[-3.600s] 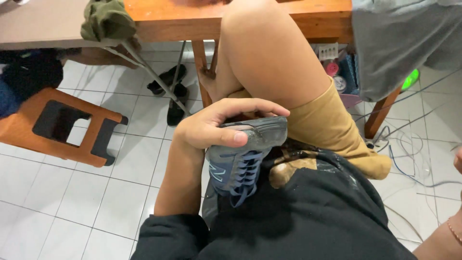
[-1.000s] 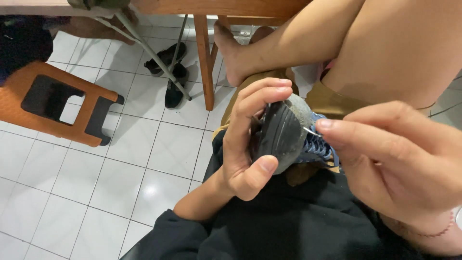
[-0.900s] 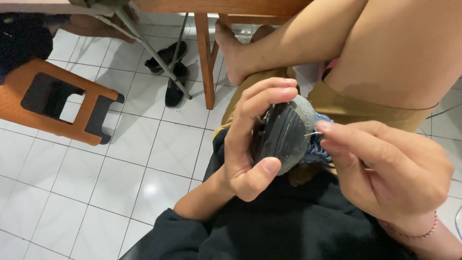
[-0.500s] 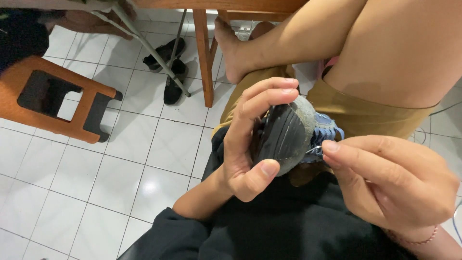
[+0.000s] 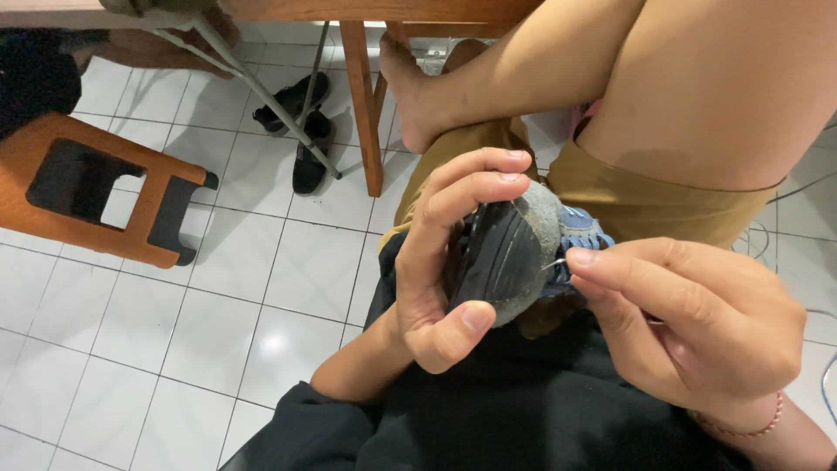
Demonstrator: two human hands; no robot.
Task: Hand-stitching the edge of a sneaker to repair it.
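Observation:
My left hand [image 5: 440, 262] grips a small grey and blue shoe [image 5: 514, 253], its dark sole turned up toward me, fingers over the top and thumb under the toe. My right hand [image 5: 689, 323] pinches a thin metal needle [image 5: 555, 262] between thumb and forefinger, its tip at the sole's right edge. The shoe is held over my lap, above my dark shirt and tan shorts [image 5: 628, 196]. My bare leg crosses the upper right.
An orange wooden stool [image 5: 96, 187] lies on the white tiled floor at the left. A wooden table leg [image 5: 362, 96] and a slanted metal rod stand ahead, with a pair of black sandals [image 5: 301, 122] beside them. Cables trail at the far right.
The shoe was turned from laces-up to sole-up in my left hand. My right hand came in with the needle and, after dropping slightly, is again at the sole's edge.

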